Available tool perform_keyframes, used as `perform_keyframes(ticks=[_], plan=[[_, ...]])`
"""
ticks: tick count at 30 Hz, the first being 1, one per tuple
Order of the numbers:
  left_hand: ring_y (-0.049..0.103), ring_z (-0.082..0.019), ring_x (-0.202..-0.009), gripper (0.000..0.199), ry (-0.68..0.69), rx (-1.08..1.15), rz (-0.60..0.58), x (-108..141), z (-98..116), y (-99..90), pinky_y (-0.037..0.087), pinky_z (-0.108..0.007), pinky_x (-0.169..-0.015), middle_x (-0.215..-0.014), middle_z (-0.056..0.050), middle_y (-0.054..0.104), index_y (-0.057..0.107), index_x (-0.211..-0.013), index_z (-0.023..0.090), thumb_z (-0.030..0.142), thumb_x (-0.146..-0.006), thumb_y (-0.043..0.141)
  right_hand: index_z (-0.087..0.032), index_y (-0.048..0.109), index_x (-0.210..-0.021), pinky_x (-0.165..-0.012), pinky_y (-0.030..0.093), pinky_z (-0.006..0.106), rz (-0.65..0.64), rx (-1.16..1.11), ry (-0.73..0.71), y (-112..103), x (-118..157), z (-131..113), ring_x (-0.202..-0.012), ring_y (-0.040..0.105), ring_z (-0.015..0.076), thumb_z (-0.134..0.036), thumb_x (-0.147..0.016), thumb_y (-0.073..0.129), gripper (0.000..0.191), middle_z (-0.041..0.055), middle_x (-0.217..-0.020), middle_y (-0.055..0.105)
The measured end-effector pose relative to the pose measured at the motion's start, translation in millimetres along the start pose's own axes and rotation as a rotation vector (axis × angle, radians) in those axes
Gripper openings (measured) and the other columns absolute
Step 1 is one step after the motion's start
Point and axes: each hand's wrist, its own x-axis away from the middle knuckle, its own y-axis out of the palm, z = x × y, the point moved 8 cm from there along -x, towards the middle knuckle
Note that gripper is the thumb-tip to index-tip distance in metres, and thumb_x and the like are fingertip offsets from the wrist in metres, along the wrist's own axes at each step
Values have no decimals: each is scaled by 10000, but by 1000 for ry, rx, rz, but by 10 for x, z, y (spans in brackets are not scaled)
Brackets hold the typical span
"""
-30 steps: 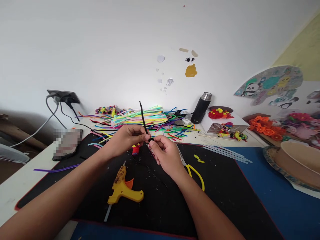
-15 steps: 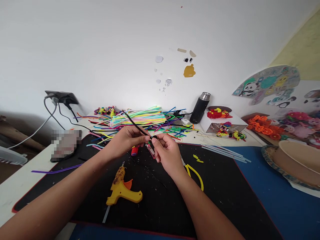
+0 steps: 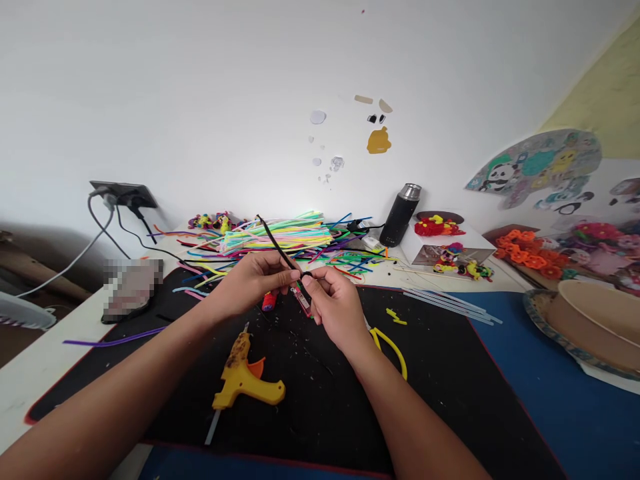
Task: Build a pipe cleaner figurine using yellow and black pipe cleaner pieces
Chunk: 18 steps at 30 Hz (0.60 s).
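Observation:
Both hands meet over the black mat (image 3: 320,400). My left hand (image 3: 255,280) pinches a black pipe cleaner (image 3: 276,245), whose free end points up and to the left. Its other end forms a small dark coil between the fingertips, where my right hand (image 3: 333,300) is closed on it. Just below the fingertips lies a small red and white item (image 3: 302,301), partly hidden by my right hand. A red cylinder-like piece (image 3: 269,301) rests under my left hand. Nearer to me lies a yellow glue gun (image 3: 245,380) with a clear stick in its back.
Yellow-handled scissors (image 3: 395,347) lie beside my right wrist. Behind the hands is a pile of coloured pipe cleaners (image 3: 280,235). A black thermos (image 3: 400,217), a white box (image 3: 425,250), clear glue sticks (image 3: 450,305) and a brown basket (image 3: 575,327) stand or lie to the right.
The free end of the black pipe cleaner has swung slightly to the right and stands steeper. Fingers of my right hand have shifted a little around the coil.

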Motion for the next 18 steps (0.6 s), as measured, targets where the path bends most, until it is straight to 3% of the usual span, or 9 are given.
perform_keyframes(ticks=[10, 13, 15, 18], plan=[[604, -146, -580, 443, -5, -29, 29, 13, -8, -34, 501, -260, -519, -667, -9, 656, 731, -842, 163, 590, -791, 837, -198, 603, -929, -357, 258, 194, -26, -77, 56, 29, -2, 46, -358, 412, 73, -558, -904, 698, 373, -95, -506, 536], [669, -184, -700, 456, 22, -72, 30, -4, -24, -74, 557, -299, -612, -813, -43, 717, 733, -1027, 169, 587, -850, 784, -193, 613, -915, -361, 262, 191, 4, -87, 43, 1, -11, 45, -361, 415, 70, -554, -906, 702, 372, -92, -502, 533], [711, -226, -915, 521, 122, -147, 162, 4, 51, -231, 605, -357, -772, -1084, -92, 747, 673, -1257, 190, 562, -899, 740, -190, 616, -903, -366, 273, 191, 32, -98, 37, -27, -24, 55, -361, 416, 69, -543, -897, 715, 366, -95, -493, 524], [651, -282, -1211, 553, 351, -419, 520, 161, 323, -542, 572, -464, -1007, -1389, -135, 645, 578, -1405, 225, 507, -947, 703, -193, 617, -888, -371, 289, 198, 59, -108, 34, -58, -43, 83, -356, 419, 71, -544, -881, 732, 370, -99, -483, 513]])
